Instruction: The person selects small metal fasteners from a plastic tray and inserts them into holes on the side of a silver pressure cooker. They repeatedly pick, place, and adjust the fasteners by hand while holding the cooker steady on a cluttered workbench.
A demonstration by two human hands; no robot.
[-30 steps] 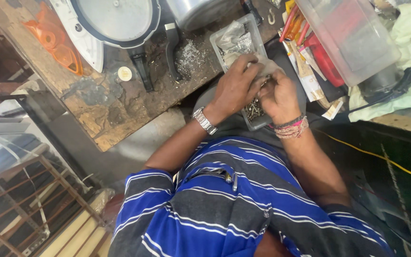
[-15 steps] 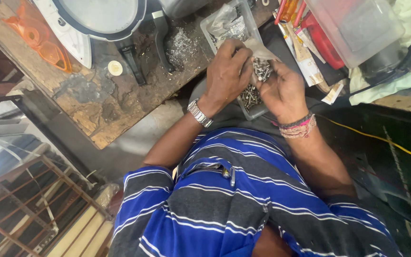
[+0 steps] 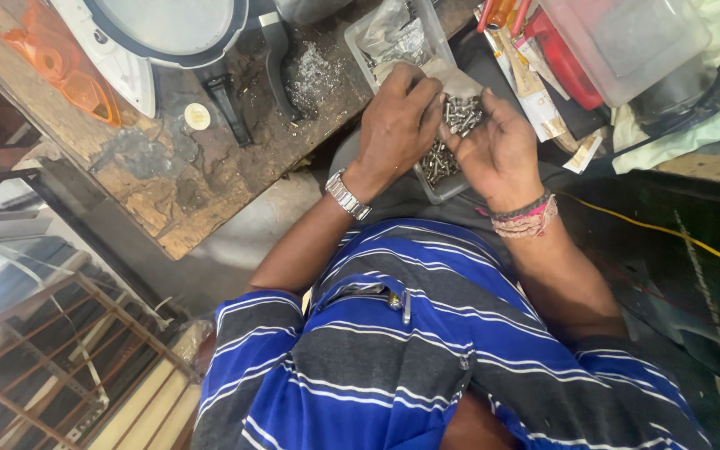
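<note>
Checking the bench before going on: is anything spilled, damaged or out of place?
Yes. Loose metal bits lie scattered on the worn wooden workbench, outside the clear tray. The screws heaped in the right hand look contained.

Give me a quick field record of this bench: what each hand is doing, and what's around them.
Left hand: fingers curled over the pile of screws, wristwatch on the wrist
Right hand: cupped palm up, holding the screws
Tray: clear plastic, under the hands, more screws inside
Workbench: worn wood, with metal filings
Left of hands: round grey lid with black handle
Right of hands: clear plastic box, red case
Clothing: blue striped shirt
</note>
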